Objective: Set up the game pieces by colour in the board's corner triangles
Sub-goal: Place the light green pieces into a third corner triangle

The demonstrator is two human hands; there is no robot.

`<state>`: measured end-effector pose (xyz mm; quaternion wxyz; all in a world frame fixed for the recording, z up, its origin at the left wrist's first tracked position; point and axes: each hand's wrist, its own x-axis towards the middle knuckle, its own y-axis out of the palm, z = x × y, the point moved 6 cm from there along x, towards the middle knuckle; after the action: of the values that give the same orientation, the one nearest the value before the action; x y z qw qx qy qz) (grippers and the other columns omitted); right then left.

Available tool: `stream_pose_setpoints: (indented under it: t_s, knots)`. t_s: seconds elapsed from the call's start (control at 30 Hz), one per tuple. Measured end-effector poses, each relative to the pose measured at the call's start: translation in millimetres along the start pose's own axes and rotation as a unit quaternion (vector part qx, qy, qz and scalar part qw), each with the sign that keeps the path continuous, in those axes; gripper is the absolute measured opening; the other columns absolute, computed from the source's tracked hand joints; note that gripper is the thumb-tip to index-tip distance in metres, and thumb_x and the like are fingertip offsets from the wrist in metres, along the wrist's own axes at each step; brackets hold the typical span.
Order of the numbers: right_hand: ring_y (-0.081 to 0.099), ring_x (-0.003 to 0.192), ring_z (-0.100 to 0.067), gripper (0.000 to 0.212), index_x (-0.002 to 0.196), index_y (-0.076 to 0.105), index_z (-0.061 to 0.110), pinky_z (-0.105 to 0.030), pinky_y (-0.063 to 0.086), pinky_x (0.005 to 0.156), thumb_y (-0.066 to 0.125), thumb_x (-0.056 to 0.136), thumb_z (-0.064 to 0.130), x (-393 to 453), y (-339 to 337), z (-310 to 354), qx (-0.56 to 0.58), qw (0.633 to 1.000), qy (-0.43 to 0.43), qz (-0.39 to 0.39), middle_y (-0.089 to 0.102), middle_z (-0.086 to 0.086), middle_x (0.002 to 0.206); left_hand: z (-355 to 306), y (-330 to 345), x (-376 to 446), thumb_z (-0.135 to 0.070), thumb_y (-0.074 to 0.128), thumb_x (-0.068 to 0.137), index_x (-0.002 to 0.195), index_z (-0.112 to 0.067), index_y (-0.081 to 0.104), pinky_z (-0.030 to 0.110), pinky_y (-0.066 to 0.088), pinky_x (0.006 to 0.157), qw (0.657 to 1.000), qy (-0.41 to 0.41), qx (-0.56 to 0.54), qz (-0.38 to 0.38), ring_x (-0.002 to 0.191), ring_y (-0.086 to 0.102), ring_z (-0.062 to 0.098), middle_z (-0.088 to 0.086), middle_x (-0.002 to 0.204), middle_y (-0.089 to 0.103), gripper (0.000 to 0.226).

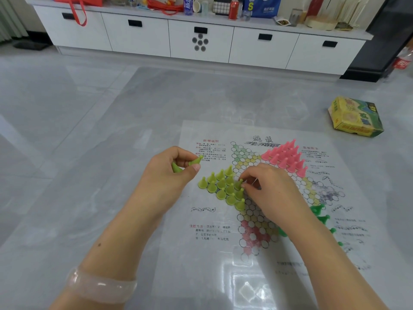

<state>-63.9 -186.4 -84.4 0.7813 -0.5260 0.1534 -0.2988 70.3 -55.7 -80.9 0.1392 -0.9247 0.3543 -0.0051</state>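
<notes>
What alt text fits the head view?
The right hand pinches a yellow-green piece into its triangle on the paper board; the left hand holds two spare pieces. Pink pieces fill another corner.

Brightness: bright, even daylight-like light over the whole room.
Glare: strong white reflection on the glossy printed paper game board (257, 285) near the lower edge; the print is washed out there.
Floor: the polished grey tile floor (67, 97) shows soft pale reflections.
Shadows: weak and soft, only under the hands and forearms.
Distortion: wide-angle; the long white drawer cabinet (201, 41) bends at the frame edges.
Sharpness: the centre is sharp enough; small text on the board is blurred, and the far clutter is soft.
</notes>
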Motion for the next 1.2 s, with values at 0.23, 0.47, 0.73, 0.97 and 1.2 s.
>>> stream_pose_setpoints:
  t_s: [0.23, 0.47, 0.73, 0.97, 1.2]
  knots:
    - [0.053, 0.078, -0.007, 0.019, 0.103, 0.066, 0.019, -0.017, 0.042, 0.072, 0.055, 0.089, 0.015, -2, -9, -1, 0.015, 0.999, -0.006, -0.040, 0.061, 0.007, 0.089, -4, 2, -2, -0.013, 0.061, 0.086, 0.081, -0.031, 0.063, 0.004, 0.036, 0.051, 1.000, 0.014, 0.000, 0.013, 0.050, 0.045, -0.007, -0.013, 0.078, 0.056, 0.019]
    - [0.059, 0.072, 0.005, 0.020, 0.087, 0.066, 0.035, -0.009, 0.047, 0.065, 0.062, 0.084, 0.016, -6, -24, 25, 0.333, 0.942, -0.019, -0.023, 0.067, 0.017, 0.078, -10, 26, -13, -0.013, 0.063, 0.084, 0.081, -0.027, 0.057, 0.022, 0.038, 0.063, 0.997, 0.010, -0.047, 0.063, 0.055, 0.047, 0.000, -0.012, 0.072, 0.058, 0.016]
    - [0.065, 0.080, -0.005, 0.019, 0.089, 0.068, 0.027, -0.018, 0.053, 0.071, 0.065, 0.081, 0.010, -7, -20, 26, 0.383, 0.923, -0.028, -0.007, 0.071, 0.007, 0.085, -11, 33, -12, -0.011, 0.064, 0.083, 0.076, -0.022, 0.055, 0.016, 0.036, 0.056, 0.992, -0.002, -0.094, 0.079, 0.051, 0.048, -0.003, -0.007, 0.067, 0.055, 0.015]
    - [0.065, 0.080, -0.005, 0.014, 0.089, 0.066, 0.026, -0.021, 0.054, 0.071, 0.064, 0.083, 0.014, -1, -18, 17, 0.373, 0.927, 0.005, -0.051, 0.069, 0.009, 0.083, -9, 31, -12, -0.013, 0.062, 0.084, 0.080, -0.022, 0.059, 0.019, 0.035, 0.060, 0.994, -0.020, -0.089, 0.060, 0.056, 0.047, 0.002, -0.006, 0.072, 0.059, 0.010]
    - [0.062, 0.081, -0.008, 0.015, 0.100, 0.064, 0.019, -0.013, 0.046, 0.070, 0.058, 0.087, 0.014, 7, -8, -11, 0.237, 0.963, 0.098, -0.089, 0.064, 0.008, 0.085, -4, 18, -6, 0.003, 0.041, 0.086, 0.097, -0.025, 0.062, 0.027, 0.040, 0.081, 0.995, -0.058, -0.072, 0.030, 0.077, 0.049, 0.009, -0.012, 0.097, 0.058, 0.037]
